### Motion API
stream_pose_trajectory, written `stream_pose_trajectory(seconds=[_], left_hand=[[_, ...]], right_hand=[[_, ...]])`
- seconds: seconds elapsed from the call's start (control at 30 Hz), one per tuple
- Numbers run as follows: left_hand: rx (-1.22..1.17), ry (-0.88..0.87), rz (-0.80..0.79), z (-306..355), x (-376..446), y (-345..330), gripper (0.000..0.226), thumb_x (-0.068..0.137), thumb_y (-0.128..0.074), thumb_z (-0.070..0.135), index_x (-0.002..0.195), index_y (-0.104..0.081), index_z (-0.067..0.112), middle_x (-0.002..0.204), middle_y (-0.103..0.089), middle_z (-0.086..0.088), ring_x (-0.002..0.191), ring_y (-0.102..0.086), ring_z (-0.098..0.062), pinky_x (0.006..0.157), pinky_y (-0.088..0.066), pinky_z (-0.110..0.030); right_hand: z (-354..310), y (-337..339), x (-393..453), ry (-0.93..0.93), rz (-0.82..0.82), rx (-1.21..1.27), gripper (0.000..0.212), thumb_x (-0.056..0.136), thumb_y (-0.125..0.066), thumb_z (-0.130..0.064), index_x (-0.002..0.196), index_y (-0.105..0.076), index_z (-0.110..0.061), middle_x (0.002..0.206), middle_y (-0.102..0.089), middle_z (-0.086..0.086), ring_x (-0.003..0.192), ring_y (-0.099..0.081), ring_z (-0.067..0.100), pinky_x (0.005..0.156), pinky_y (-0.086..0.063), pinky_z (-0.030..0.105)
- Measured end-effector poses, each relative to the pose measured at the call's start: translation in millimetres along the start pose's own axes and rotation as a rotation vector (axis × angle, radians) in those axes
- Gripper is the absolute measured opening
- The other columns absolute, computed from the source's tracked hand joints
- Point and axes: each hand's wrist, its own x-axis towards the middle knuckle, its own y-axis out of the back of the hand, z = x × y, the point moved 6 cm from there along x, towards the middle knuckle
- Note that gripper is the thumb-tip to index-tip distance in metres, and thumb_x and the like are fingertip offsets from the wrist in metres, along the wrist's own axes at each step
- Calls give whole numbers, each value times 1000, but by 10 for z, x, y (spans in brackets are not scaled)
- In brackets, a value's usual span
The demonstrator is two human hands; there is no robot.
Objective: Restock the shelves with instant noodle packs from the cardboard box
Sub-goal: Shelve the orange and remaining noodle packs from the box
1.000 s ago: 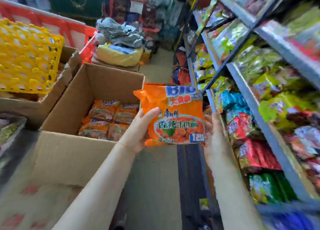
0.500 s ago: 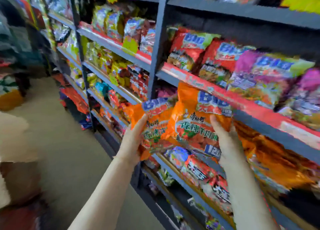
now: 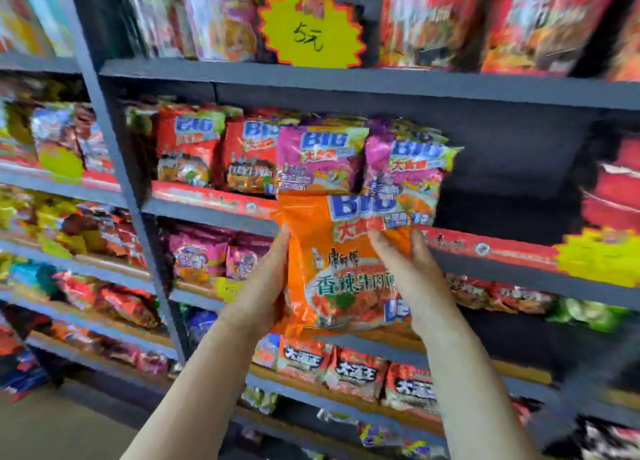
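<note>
Swinging from the aisle to face the shelf (image 3: 346, 85) squarely, the person now lifts an orange noodle pack (image 3: 341, 269) toward the dark gap up and right of the grip. Left hand (image 3: 263, 286) and right hand (image 3: 412, 272) clasp its two edges. Placement is under way; next, the pack likely needs raising and sliding in beside the purple packs (image 3: 398, 162).

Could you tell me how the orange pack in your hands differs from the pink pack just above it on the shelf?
The orange pack is held in front of the shelving by both hands; the pink pack stands on the shelf. Orange wrapper against pink. Both carry a blue BIG logo.
</note>
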Motion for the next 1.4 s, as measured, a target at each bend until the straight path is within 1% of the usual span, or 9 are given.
stream_pose_trajectory(seconds=[0.2,0.3,0.43,0.57,0.73,0.83,0.9,1.2,1.4], left_hand=[[288,-72,-249,139,141,-434,95,57,-75,80,140,-45,42,132,-64,12,126,-59,-21,106,-46,-47],[377,-104,-401,192,225,-589,80,78,-79,48,145,-37,38,137,-61,11,128,-57,-17,109,-41,-47],[298,-182,-394,324,305,-859,36,88,-71,14,119,-58,26,102,-76,11,96,-72,-7,73,-56,-17],[251,-163,-378,327,450,-1087,56,72,-82,21,122,-57,26,101,-77,5,89,-75,-14,65,-58,-24],[283,-163,-389,371,676,-1610,62,68,-83,32,123,-55,35,107,-76,6,93,-74,-14,76,-58,-34],[328,-122,-356,431,941,-1968,35,85,-72,37,113,-53,43,104,-75,14,93,-72,-8,83,-58,-36],[437,-106,-296,461,1185,-2153,56,74,-75,58,123,-51,42,121,-65,15,110,-63,-13,100,-51,-46],[520,-40,-165,246,2131,-2805,53,86,-65,55,128,-44,28,111,-71,-2,94,-71,-24,84,-58,-47],[355,-61,-91,181,2619,-2981,50,89,-66,31,134,-44,25,113,-70,-10,95,-71,-29,88,-58,-47]], right_hand=[[-276,337,-30,40,218,21,35,81,-75,-49,112,-63,-39,108,-74,-12,102,-71,11,98,-54,49],[-252,441,-28,38,308,6,53,72,-78,-55,116,-57,-34,107,-73,-9,98,-72,13,91,-57,48],[-213,656,-28,-40,354,10,77,60,-79,-58,125,-45,-32,112,-68,-7,96,-70,10,83,-58,36],[-232,901,3,-181,309,32,91,39,-89,-68,120,-60,-38,112,-73,-8,107,-69,21,101,-51,48],[-564,1341,109,-132,292,21,36,80,-76,-45,110,-69,-27,83,-76,-17,72,-73,0,59,-56,16],[-685,1731,339,-133,338,-23,74,66,-81,-61,131,-62,-30,124,-65,-19,115,-62,4,99,-49,32],[-740,1985,553,-128,363,-84,100,51,-82,-73,139,-56,-32,141,-49,-17,134,-44,10,117,-30,43],[-674,2905,1477,-181,374,-118,71,72,-79,-58,130,-63,-21,138,-57,-3,115,-59,15,94,-47,28],[-679,3079,1868,-179,353,-194,77,86,-72,-53,146,-45,-14,148,-44,-1,137,-40,16,104,-33,32]])
